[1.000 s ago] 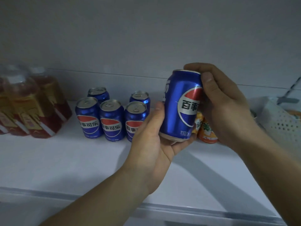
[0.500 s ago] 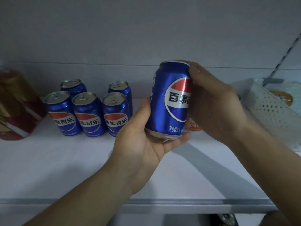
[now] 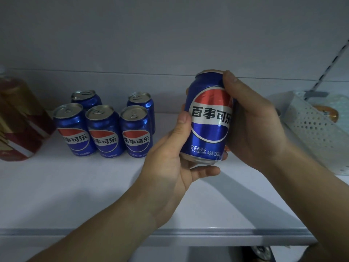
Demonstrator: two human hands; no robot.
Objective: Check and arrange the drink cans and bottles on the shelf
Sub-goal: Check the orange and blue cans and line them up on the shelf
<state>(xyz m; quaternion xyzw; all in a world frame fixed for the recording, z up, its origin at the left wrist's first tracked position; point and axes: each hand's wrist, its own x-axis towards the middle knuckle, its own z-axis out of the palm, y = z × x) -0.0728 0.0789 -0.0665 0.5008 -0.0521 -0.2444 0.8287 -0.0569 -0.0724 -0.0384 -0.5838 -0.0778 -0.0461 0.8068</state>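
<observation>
White shelf point(image 3: 75, 186) | five Pepsi cans point(image 3: 103, 131) standing | left hand point(image 3: 170, 167), right hand point(image 3: 253, 125): fingers curled around raised Pepsi can point(image 3: 207, 120)

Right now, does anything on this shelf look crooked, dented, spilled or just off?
Nothing is spilled or visibly damaged. The cans on the shelf stand upright, three in front and two behind, leaving a gap behind the middle one. The held can is off the shelf and tilted slightly, gripped by the left hand and right hand.
</observation>
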